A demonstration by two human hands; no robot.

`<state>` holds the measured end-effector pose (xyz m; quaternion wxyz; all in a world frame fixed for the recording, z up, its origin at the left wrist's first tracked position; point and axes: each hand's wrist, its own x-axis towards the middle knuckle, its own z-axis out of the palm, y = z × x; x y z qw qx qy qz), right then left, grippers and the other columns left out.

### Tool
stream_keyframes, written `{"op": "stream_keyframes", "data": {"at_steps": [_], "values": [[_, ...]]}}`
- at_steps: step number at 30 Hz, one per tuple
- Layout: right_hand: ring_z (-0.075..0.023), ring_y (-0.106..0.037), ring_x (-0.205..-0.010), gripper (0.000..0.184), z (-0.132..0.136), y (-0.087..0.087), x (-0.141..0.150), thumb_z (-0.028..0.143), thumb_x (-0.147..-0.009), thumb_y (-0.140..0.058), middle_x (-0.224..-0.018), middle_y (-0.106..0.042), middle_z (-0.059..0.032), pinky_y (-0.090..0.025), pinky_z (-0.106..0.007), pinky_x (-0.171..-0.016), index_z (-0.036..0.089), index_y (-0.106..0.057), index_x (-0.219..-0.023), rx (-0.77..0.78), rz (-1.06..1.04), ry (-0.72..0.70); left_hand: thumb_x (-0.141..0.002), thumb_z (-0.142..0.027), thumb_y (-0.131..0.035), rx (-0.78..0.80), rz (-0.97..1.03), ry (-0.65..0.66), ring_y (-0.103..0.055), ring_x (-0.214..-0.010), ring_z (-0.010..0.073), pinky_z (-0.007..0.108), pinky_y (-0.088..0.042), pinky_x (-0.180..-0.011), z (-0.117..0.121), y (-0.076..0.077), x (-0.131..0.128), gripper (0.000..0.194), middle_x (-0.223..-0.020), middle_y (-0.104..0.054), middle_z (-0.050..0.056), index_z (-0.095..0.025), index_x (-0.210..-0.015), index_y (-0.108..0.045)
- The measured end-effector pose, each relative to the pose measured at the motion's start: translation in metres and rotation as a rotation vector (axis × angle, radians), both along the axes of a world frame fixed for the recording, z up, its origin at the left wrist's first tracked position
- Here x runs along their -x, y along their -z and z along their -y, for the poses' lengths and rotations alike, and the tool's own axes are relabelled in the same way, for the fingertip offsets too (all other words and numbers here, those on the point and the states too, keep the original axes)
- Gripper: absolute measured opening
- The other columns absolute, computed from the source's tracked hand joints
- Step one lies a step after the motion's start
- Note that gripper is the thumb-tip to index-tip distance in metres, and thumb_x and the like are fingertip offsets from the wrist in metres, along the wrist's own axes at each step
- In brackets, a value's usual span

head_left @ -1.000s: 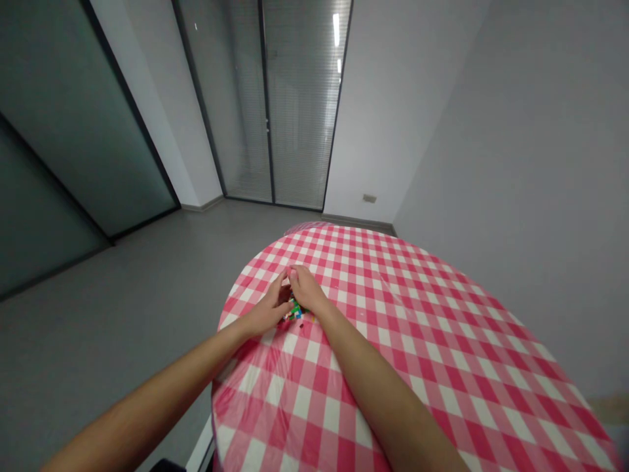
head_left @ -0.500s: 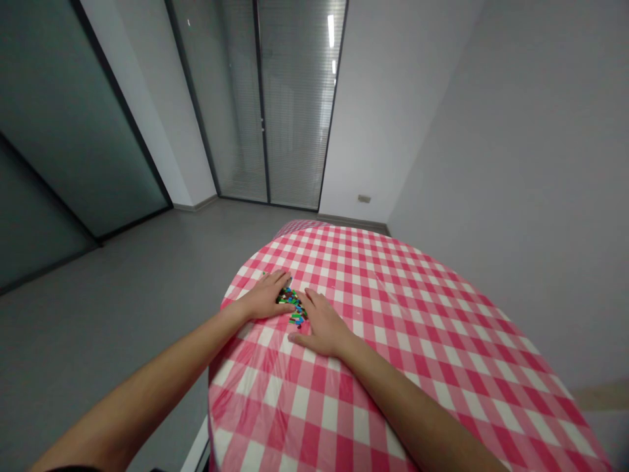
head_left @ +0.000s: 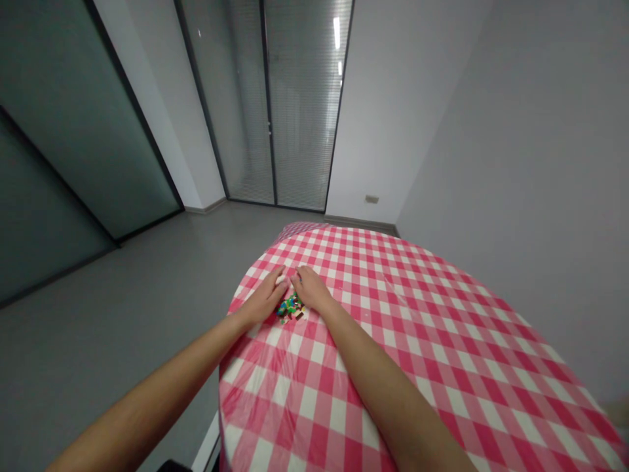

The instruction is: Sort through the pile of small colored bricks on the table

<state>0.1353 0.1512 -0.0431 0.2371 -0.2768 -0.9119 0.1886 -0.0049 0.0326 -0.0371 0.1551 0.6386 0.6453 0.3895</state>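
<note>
Coloured pieces [head_left: 291,307] have my left hand [head_left: 266,295] at ten o'clock, right hand [head_left: 311,288] at two; I can't tell either grip.

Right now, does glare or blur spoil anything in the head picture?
Head view: bright light streaks on the glass; mild sheen on the cloth at its creased near-left part; lower right corner looks soft; the small pieces are hard to tell apart one by one.

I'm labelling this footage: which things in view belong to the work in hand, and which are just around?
In the work:
small multicoloured pieces, loosely heaped;
left hand and right hand, close to them.

Just around:
checked tablecloth, beneath;
glazed panels;
small wall plate.
</note>
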Motion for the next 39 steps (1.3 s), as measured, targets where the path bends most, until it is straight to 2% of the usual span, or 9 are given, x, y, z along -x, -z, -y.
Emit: {"op": "stream_keyframes", "data": {"at_steps": [2,5,10,16,21,25,28,33,39], "values": [[-0.0223,-0.058,-0.105,0.031,0.007,-0.004,0.01,0.03,-0.101,-0.041,-0.109,-0.066,-0.0136,-0.042,-0.037,-0.097,0.014,-0.066,-0.109,0.0,0.012,-0.112,-0.101,-0.048,-0.019,0.032,-0.153,-0.079,-0.031,-0.144,0.0274,0.047,-0.026,-0.118,-0.009,-0.001,0.019,0.062,-0.155,-0.033,0.019,-0.009,-0.148,-0.032],[-0.0207,-0.06,-0.098,0.025,0.024,-0.011,0.009,0.034,-0.096,-0.053,-0.1,-0.066,-0.0099,-0.044,-0.034,-0.093,0.016,-0.07,-0.095,-0.003,0.035,-0.248,-0.1,-0.049,-0.022,0.085,-0.22,-0.032,-0.04,-0.139,0.0309,0.05,-0.029,-0.116,-0.023,-0.003,0.037,0.06,-0.147,-0.045,0.021,-0.008,-0.139,-0.044],[-0.0269,-0.057,-0.107,0.046,0.05,-0.017,-0.028,0.05,-0.077,-0.075,-0.111,-0.064,-0.0112,-0.044,-0.04,-0.097,0.018,-0.07,-0.109,-0.074,0.063,-0.436,-0.102,-0.047,-0.026,0.105,-0.272,0.099,-0.05,-0.128,0.0279,0.046,-0.035,-0.111,-0.025,-0.003,0.024,0.049,-0.133,-0.058,0.015,-0.016,-0.122,-0.057],[-0.0319,-0.046,-0.125,0.041,0.044,-0.014,-0.062,0.04,-0.086,-0.067,-0.131,-0.054,-0.016,-0.035,-0.049,-0.107,0.02,-0.064,-0.121,-0.186,0.07,-0.128,-0.1,-0.049,-0.037,0.116,-0.403,0.221,-0.043,-0.134,0.0305,0.056,-0.022,-0.116,0.002,-0.004,-0.007,0.046,-0.142,-0.051,0.015,-0.019,-0.132,-0.049],[-0.0313,-0.046,-0.122,0.037,0.019,-0.008,-0.042,0.037,-0.091,-0.059,-0.125,-0.056,-0.0185,-0.034,-0.048,-0.106,0.015,-0.061,-0.121,-0.144,0.079,0.134,-0.1,-0.049,-0.04,0.127,-0.329,0.255,-0.039,-0.138,0.0322,0.054,-0.026,-0.116,0.021,-0.007,-0.024,0.056,-0.149,-0.042,0.018,-0.016,-0.146,-0.036],[-0.0283,-0.05,-0.119,0.032,0.008,-0.003,-0.014,0.031,-0.097,-0.048,-0.122,-0.059,-0.018,-0.036,-0.045,-0.105,0.013,-0.062,-0.119,0.001,-0.009,0.063,-0.097,-0.049,-0.046,0.103,-0.173,0.288,-0.036,-0.14,0.0336,0.053,-0.029,-0.116,0.035,-0.009,-0.042,0.072,-0.154,-0.034,0.02,-0.014,-0.154,-0.021],[-0.0214,-0.057,-0.112,0.032,0.007,-0.004,-0.002,0.022,-0.099,-0.04,-0.118,-0.065,-0.0129,-0.041,-0.036,-0.1,0.015,-0.065,-0.118,0.051,-0.036,-0.061,-0.099,-0.049,-0.038,0.08,0.031,0.234,-0.027,-0.145,0.0311,0.05,-0.025,-0.119,0.035,-0.009,-0.046,0.07,-0.157,-0.029,0.019,-0.013,-0.155,-0.016],[-0.0193,-0.061,-0.111,0.033,0.021,-0.009,-0.007,0.028,-0.1,-0.042,-0.12,-0.067,-0.0098,-0.044,-0.033,-0.097,0.017,-0.065,-0.12,0.096,-0.063,-0.189,-0.102,-0.048,-0.024,-0.067,0.154,-0.095,-0.046,-0.134,0.0256,0.045,-0.034,-0.115,0.011,-0.008,-0.013,0.056,-0.143,-0.049,0.016,-0.013,-0.143,-0.037],[-0.0325,-0.049,-0.126,0.057,0.045,-0.009,-0.028,0.061,-0.079,-0.069,-0.134,-0.056,-0.0156,-0.035,-0.047,-0.107,0.02,-0.069,-0.119,-0.105,0.077,-0.279,-0.099,-0.052,-0.023,0.025,-0.053,-0.119,-0.046,-0.134,0.0286,0.046,-0.033,-0.116,-0.013,0.001,0.04,0.061,-0.141,-0.052,0.017,-0.011,-0.134,-0.051]]}}
